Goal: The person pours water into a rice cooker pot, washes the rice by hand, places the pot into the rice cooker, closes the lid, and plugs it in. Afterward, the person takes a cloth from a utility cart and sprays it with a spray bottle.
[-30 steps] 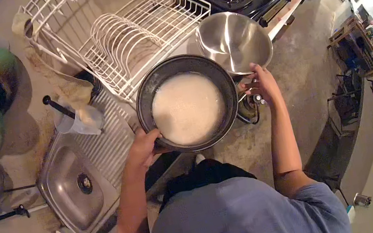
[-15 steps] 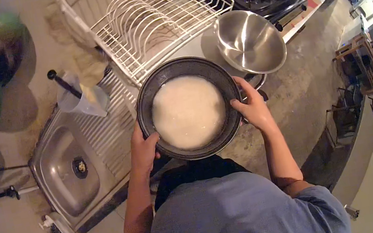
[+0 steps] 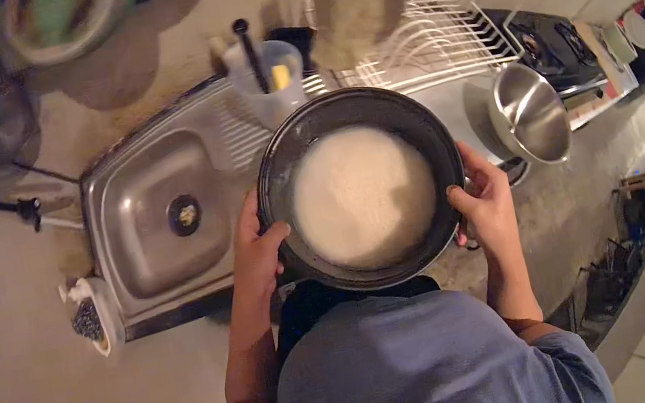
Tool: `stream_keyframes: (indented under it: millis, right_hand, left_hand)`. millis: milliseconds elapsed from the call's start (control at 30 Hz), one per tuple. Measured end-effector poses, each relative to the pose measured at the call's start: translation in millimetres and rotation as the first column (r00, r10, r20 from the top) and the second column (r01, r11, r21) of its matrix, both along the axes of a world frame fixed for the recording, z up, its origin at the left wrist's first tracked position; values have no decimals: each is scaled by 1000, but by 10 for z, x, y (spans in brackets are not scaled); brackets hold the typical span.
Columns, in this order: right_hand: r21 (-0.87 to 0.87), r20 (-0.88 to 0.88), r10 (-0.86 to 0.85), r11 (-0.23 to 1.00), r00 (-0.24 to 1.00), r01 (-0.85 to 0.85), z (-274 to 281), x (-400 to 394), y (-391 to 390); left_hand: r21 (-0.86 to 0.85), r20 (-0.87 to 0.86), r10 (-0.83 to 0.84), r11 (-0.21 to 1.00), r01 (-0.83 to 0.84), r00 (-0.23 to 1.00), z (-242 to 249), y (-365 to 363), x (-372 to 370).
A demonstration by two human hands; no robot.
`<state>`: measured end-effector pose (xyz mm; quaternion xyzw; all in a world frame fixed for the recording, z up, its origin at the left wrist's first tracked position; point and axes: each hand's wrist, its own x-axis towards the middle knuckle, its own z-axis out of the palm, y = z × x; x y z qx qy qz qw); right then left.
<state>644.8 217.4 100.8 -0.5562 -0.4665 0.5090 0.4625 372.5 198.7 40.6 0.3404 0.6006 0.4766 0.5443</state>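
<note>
A round dark pot (image 3: 286,247) is held in front of my body, over the front edge of the counter. Inside lies a pale, cloudy white mass (image 3: 364,194) that looks like rice in water, with a shadow on its right side. My left hand (image 3: 256,252) grips the rim on the left, thumb over the edge. On the opposite side my right hand (image 3: 485,203) is closed round the rim with its thumb on top. The pot's left side overlaps the drainboard beside the steel sink (image 3: 140,268).
A clear jug (image 3: 267,82) with a black-handled utensil stands behind the pot. The white dish rack (image 3: 431,35) is at the back right, near a steel bowl (image 3: 531,113) and a black gas stove (image 3: 552,57). Some food scraps sit in the sink drain (image 3: 185,215).
My body and view have turned left, carrying the pot nearer to the sink. The steel bowl, rack and stove have shifted right in view. Both hands keep their hold on the pot.
</note>
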Motion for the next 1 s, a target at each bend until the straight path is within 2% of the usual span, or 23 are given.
stream_keyframes:
  millis: [100,167,300,367,433,467,567,667,733,833,867,933,1000]
  right_hand:
    - [26,20,46,999,999,-47,40,-389,16]
    - [13,31,101,995,994,-101,123,-686,29]
    - [-4,212,111,994,971,-113,196,-1269,61]
    - [-3,283,138,990,949,-143,263,-1547,76]
    - [89,387,109,984,915,-155,212,-1780,104]
    - [134,438,88,978,895,-162,199,-1894,114]
    - [77,546,94,984,832,-162,424,-2270,68]
    - [107,611,69,980,789,-168,473,-2527,50]
    - [48,640,83,988,764,-148,569,-2697,16]
    - [-1,681,72,995,729,-98,683,-2918,-37]
    - [-11,694,64,997,717,-79,699,-2975,-50]
    - [139,727,17,975,687,-171,554,-2961,-8]
    - [187,741,-15,965,671,-184,539,-3015,-26]
  left_hand:
    - [6,-11,21,1000,-21,1000,137,-141,-357]
    - [70,15,64,995,-65,998,59,-209,-641]
    - [263,238,30,960,-94,971,31,-294,-1128]
    - [128,216,54,988,-83,975,79,-370,-1398]
    - [125,332,111,979,-161,937,-37,-404,-1559]
    - [215,393,75,961,-171,917,-73,-427,-1624]
    - [126,395,100,979,-162,913,-139,-476,-1854]
    - [86,411,103,985,-151,906,-384,-492,-2041]
    - [30,411,102,992,-126,906,-445,-507,-2147]
    - [37,484,106,989,-142,869,-531,-481,-2228]
    - [35,495,55,996,-84,867,-578,-486,-2294]
    - [54,504,35,996,-72,863,-521,-491,-2336]
    - [44,516,20,998,-50,856,-489,-501,-2373]
